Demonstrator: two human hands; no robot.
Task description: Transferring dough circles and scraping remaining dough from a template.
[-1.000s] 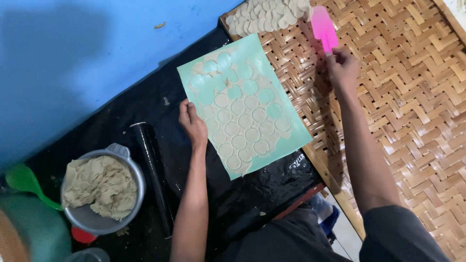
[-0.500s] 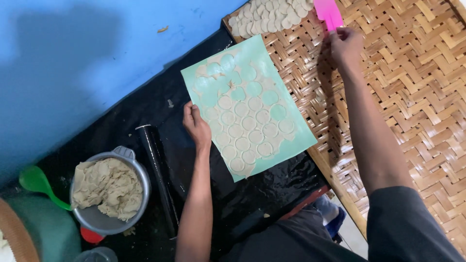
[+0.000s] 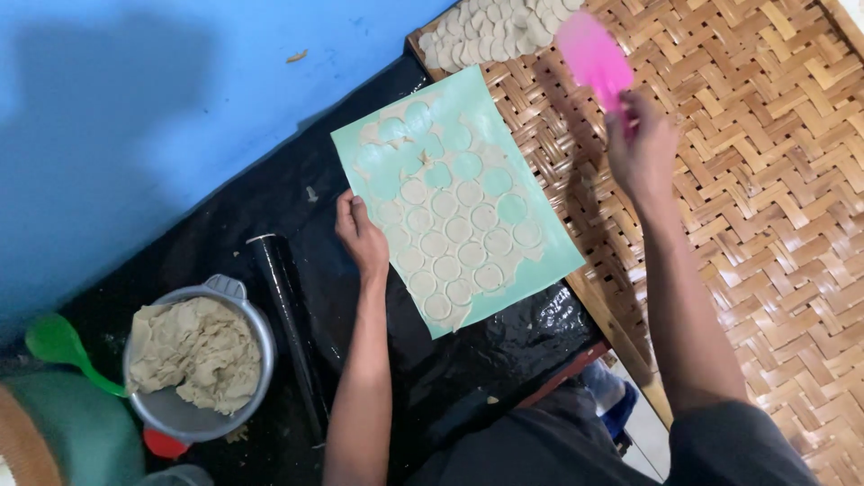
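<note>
Pink spatula above the woven bamboo mat, long axis running diagonally, blade up and away toward the cut dough rounds. Right hand fingers wrapped tight on its handle. Left hand fingers together, pressing flat on the green sheet's left edge.

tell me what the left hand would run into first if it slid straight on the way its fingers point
The left hand rests at the edge of the pale green mat, fingers pointing up and slightly left along that edge. Going straight on, it would likely meet bare black sheet, then the blue wall; depth is unclear.
</note>
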